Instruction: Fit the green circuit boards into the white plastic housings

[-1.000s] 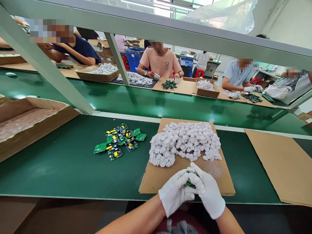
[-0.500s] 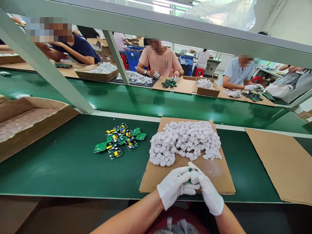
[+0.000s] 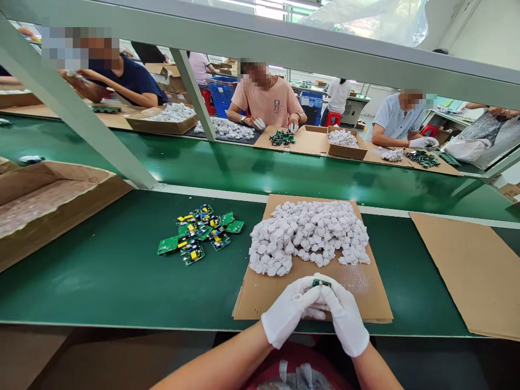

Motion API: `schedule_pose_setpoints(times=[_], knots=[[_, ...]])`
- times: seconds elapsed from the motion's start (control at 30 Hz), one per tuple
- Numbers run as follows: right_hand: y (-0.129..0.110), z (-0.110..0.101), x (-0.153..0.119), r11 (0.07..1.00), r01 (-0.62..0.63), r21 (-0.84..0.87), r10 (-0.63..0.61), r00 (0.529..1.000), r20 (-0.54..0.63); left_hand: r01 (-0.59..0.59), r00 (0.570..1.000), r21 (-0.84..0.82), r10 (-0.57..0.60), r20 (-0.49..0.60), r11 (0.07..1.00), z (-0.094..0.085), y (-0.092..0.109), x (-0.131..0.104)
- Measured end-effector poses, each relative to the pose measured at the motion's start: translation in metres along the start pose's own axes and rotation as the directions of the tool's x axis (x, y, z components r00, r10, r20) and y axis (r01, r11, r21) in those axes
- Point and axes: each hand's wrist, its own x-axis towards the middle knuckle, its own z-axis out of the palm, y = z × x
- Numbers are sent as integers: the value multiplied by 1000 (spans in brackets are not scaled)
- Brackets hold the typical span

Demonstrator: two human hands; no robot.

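Observation:
White-gloved, my left hand (image 3: 290,309) and my right hand (image 3: 346,311) meet above the front of a cardboard sheet (image 3: 264,300). Between them they grip a small green circuit board (image 3: 320,283), whose upper edge shows past the fingers. Both thumbs press together over its near side. A white piece was visible on the board earlier; the thumbs now mostly cover that spot. Just beyond my hands a heap of small white pieces (image 3: 309,233) lies on the cardboard. To the left, several green circuit boards with yellow and black parts (image 3: 203,233) lie in a loose pile on the green bench (image 3: 122,287).
An open cardboard box (image 3: 69,211) stands at the left. Another cardboard sheet (image 3: 475,271) lies at the right. A grey frame post (image 3: 81,103) and overhead beam cross the view. Beyond the green belt (image 3: 227,168), several people work with boards and white pieces.
My thumbs have come together over the board, covering the white piece that showed before. My right hand has closed in around it. The piles on the bench look the same.

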Motion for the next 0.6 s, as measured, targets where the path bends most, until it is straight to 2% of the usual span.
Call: schedule_pose_setpoints(times=[0.07, 0.13, 0.27, 0.33, 0.43, 0.53, 0.6], knots=[[2, -2, 0, 995, 1, 105, -7, 999, 51, -9, 1000, -25, 9, -6, 1000, -2, -2, 0], [4, -2, -2, 992, 0, 128, -8, 998, 65, -15, 1000, -37, 14, -19, 999, -3, -3, 1], [3, 1, -5, 999, 4, -38, -4, 1000, -11, -14, 996, 98, 22, -81, 995, 0, -5, 4], [3, 2, -5, 998, 28, -59, -29, 999, -26, -30, 993, 113, 43, -113, 993, 3, -5, 6], [3, 1, -3, 998, 38, -47, -40, 998, -43, -32, 997, 21, 33, -69, 999, 4, -4, 8], [4, -2, -2, 1000, -16, 8, 16, 999, -46, 36, 999, -132, -34, 13, 991, 3, -2, 7], [2, -4, -1, 999, -11, 45, 12, 1000, -25, 41, 999, -179, -39, 17, 983, 3, 0, 5]])
